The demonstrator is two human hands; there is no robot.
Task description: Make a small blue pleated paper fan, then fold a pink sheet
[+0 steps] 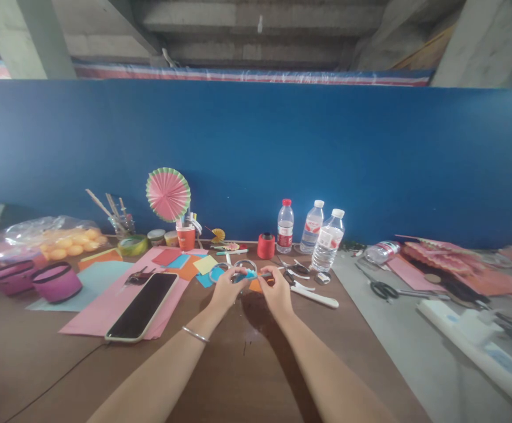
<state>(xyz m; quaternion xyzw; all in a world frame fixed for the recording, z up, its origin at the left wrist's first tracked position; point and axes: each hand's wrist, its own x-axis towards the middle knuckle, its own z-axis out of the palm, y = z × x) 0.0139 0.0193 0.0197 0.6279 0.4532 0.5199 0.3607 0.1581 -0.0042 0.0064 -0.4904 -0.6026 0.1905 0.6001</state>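
Both hands meet over the middle of the brown table, pinching a small blue piece of paper [251, 274] that looks folded. My left hand [228, 289] has its fingertips closed on the left end, and a bracelet is on that wrist. From the other side, my right hand [277, 292] grips the right end between thumb and fingers; the exact fold is too small to make out. Just behind the hands lies a roll of clear tape [217, 271]. An orange paper scrap [257, 285] shows beneath the fingers, and a white-handled tool [315, 295] lies right of my right hand.
A phone [143, 308] rests on pink paper [83, 320] at left. Behind stand a red cup [186, 238] with a paper fan [168, 194], a red thread spool [265, 245] and several water bottles [327, 241]. Scissors [383, 290] and a power strip [476, 346] lie right.
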